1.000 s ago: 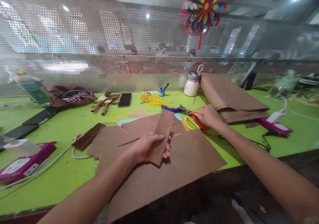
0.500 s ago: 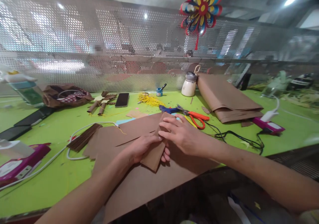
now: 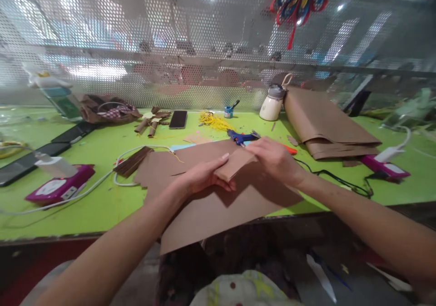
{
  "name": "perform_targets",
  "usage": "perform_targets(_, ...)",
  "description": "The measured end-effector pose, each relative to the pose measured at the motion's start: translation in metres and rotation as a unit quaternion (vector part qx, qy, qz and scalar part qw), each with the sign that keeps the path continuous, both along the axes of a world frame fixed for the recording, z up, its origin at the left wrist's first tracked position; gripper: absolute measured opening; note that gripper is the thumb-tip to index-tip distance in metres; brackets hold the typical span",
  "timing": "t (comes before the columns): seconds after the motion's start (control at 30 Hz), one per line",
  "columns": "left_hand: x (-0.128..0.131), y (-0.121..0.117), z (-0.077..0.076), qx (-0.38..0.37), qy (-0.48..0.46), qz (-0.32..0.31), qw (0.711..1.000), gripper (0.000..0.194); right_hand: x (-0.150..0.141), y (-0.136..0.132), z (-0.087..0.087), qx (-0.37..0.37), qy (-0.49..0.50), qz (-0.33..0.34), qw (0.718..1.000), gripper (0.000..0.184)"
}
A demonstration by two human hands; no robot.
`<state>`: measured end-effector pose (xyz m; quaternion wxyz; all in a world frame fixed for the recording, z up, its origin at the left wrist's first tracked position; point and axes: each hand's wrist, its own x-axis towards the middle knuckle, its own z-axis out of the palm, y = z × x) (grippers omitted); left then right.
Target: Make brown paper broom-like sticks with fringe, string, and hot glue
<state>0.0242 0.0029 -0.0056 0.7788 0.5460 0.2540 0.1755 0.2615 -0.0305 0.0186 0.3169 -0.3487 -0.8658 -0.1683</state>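
A small folded piece of brown paper is held between both hands above a large brown paper sheet that overhangs the green table's front edge. My left hand grips its near end, thumb on top. My right hand pinches its far end, fingers curled. More brown sheets lie under and behind the hands.
Blue glue gun and orange-handled scissors lie just behind my right hand. A stack of folded brown paper sits at right, a white jug beside it. Magenta devices with cables, a phone, yellow threads.
My right hand left the scissors and came to the small folded paper, joining the left hand. The paper now lies flatter and points to the right. The view has tilted down.
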Motion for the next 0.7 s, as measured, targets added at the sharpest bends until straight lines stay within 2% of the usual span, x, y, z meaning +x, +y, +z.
perform_targets(0.07,-0.003,-0.005,0.008,0.127,0.048,0.027,0.990,0.048,0.022,-0.005,0.002,-0.008,0.080,-0.054,0.995,0.023)
perform_targets(0.1,-0.005,-0.009,0.013,0.198,0.078,0.026,0.977,0.045,0.034,-0.009,0.001,-0.009,0.107,-0.092,0.990,0.021)
perform_targets(0.13,-0.006,-0.013,0.019,0.270,0.112,0.011,0.956,0.043,0.045,-0.015,0.000,-0.006,0.127,-0.130,0.983,0.019)
perform_targets(0.2,-0.009,-0.025,0.030,0.353,0.157,-0.029,0.922,0.041,0.066,-0.027,-0.004,-0.009,0.144,-0.199,0.969,0.019)
perform_targets(0.23,-0.010,-0.032,0.035,0.420,0.190,-0.058,0.885,0.043,0.075,-0.034,-0.007,-0.012,0.151,-0.226,0.962,0.019)
perform_targets(0.33,-0.009,-0.059,0.042,0.604,0.267,-0.112,0.742,0.048,0.098,-0.055,-0.018,-0.018,0.189,-0.273,0.943,0.019)
perform_targets(0.4,-0.008,-0.076,0.036,0.668,0.301,-0.140,0.666,0.051,0.108,-0.066,-0.023,-0.021,0.207,-0.301,0.931,0.022)
perform_targets(0.47,-0.008,-0.089,0.025,0.708,0.335,-0.124,0.610,0.051,0.114,-0.076,-0.027,-0.028,0.216,-0.327,0.920,0.028)
perform_targets(0.6,-0.009,-0.099,-0.001,0.754,0.356,-0.056,0.550,0.043,0.110,-0.088,-0.037,-0.050,0.247,-0.323,0.912,0.028)
perform_targets(0.7,-0.011,-0.102,-0.008,0.784,0.336,-0.032,0.521,0.031,0.101,-0.093,-0.045,-0.073,0.253,-0.281,0.923,0.020)
